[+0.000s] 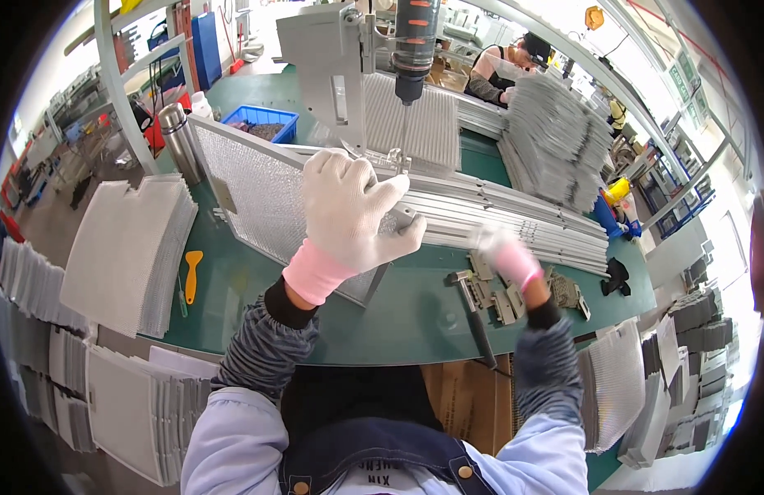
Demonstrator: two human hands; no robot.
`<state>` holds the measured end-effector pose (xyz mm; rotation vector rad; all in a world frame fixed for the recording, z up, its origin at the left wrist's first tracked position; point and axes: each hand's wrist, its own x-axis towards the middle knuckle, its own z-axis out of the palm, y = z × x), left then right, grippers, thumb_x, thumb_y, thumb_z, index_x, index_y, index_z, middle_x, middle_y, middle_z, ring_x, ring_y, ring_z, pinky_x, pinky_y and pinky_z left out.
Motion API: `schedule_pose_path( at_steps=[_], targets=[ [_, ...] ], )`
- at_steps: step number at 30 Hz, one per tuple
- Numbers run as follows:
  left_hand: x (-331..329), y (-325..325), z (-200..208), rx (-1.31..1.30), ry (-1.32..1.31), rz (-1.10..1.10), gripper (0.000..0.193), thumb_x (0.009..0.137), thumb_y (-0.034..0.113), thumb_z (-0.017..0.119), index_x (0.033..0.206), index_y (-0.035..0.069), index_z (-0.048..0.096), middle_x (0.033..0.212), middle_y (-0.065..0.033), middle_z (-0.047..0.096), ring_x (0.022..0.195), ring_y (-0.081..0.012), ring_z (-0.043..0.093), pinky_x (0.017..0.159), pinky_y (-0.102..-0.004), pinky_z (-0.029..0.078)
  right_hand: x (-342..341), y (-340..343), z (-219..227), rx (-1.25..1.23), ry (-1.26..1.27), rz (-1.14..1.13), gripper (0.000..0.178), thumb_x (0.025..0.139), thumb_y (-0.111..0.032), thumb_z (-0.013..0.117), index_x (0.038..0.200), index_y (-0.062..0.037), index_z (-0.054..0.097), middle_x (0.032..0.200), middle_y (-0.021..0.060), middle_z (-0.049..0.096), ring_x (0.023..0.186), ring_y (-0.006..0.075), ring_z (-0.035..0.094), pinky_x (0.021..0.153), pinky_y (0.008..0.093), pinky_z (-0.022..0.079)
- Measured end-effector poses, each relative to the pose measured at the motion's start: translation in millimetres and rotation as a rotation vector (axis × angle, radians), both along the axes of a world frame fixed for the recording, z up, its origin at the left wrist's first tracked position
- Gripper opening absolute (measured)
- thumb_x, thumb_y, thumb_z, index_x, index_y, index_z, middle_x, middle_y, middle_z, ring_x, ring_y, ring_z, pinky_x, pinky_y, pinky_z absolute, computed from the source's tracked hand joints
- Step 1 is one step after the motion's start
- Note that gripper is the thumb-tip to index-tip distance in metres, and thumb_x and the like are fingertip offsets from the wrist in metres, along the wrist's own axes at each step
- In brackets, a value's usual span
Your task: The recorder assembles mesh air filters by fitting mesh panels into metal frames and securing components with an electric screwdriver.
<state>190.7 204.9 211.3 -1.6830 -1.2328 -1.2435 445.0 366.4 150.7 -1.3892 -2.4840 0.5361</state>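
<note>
My left hand [353, 210], in a white knit glove with a pink cuff, is closed over the corner of a silvery mesh panel [258, 186] with a metal frame. The panel stands tilted on the green bench. Just beyond my fingers are a small metal fitting [396, 161] and the grey machine head [324, 74]. My right hand [507, 254], gloved the same way, is smeared by motion beside the long metal strips [514, 216], so its fingers cannot be read. Below it lie a hammer [474, 318] and several flat metal brackets [504, 304].
White panels [122, 256] are stacked at the left, beside a yellow scraper [193, 276]. A steel flask [179, 140] and a blue bin [264, 122] stand behind. Far right rises a tall pile of mesh sheets [555, 132]; a co-worker [506, 70] sits beyond it. A black cylindrical tool [415, 54] hangs overhead.
</note>
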Motion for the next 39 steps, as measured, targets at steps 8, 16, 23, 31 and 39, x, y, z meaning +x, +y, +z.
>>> schedule_pose_path(
  at_steps=[8,16,23,31,39],
  targets=[
    [14,20,0,0.107,-0.041,-0.049,0.029,0.057,0.031,0.075,0.062,0.013,0.053,0.063,-0.0038,0.043,0.065,-0.0243,0.044,0.072,-0.0402,0.037,-185,13,237,0.399,0.965,0.829,0.019,0.087,-0.019,0.065,0.094,-0.0026,0.059,0.077,0.0032,0.063,0.06,0.0137,0.059,0.05,0.028,0.048],
    [2,13,-5,0.085,-0.059,-0.067,0.025,0.059,0.031,0.075,0.067,0.013,0.059,0.066,-0.0033,0.041,0.065,-0.0233,0.044,0.072,-0.0403,0.037,-151,-74,298,0.115,1.298,0.326,0.023,0.089,-0.026,0.061,0.076,-0.0082,0.055,0.057,0.0017,0.053,0.048,0.0144,0.054,0.045,0.0283,0.045],
    [-3,12,-5,0.118,-0.041,-0.048,0.027,0.064,0.033,0.074,0.083,0.016,0.068,0.07,-0.0033,0.045,0.068,-0.0219,0.047,0.078,-0.0406,0.038,-152,-105,296,0.089,1.266,0.441,0.022,0.087,-0.028,0.063,0.079,-0.0084,0.055,0.058,-0.0002,0.051,0.048,0.0137,0.053,0.046,0.0272,0.045],
    [0,18,-7,0.141,-0.045,-0.057,0.02,0.066,0.035,0.074,0.076,0.018,0.074,0.062,-0.0036,0.043,0.064,-0.0219,0.047,0.076,-0.0395,0.038,-150,-102,292,0.114,1.346,0.464,0.024,0.084,-0.028,0.067,0.089,-0.0081,0.054,0.067,0.0017,0.053,0.051,0.014,0.053,0.047,0.0271,0.044],
    [-3,13,-9,-0.016,-0.098,-0.091,0.021,0.067,0.038,0.073,0.073,0.018,0.073,0.053,-0.0016,0.045,0.061,-0.0213,0.048,0.077,-0.041,0.038,-158,-111,286,0.098,1.382,0.452,0.027,0.083,-0.029,0.069,0.091,-0.0068,0.056,0.067,0.0024,0.054,0.05,0.0135,0.053,0.046,0.0264,0.044]
  ],
)
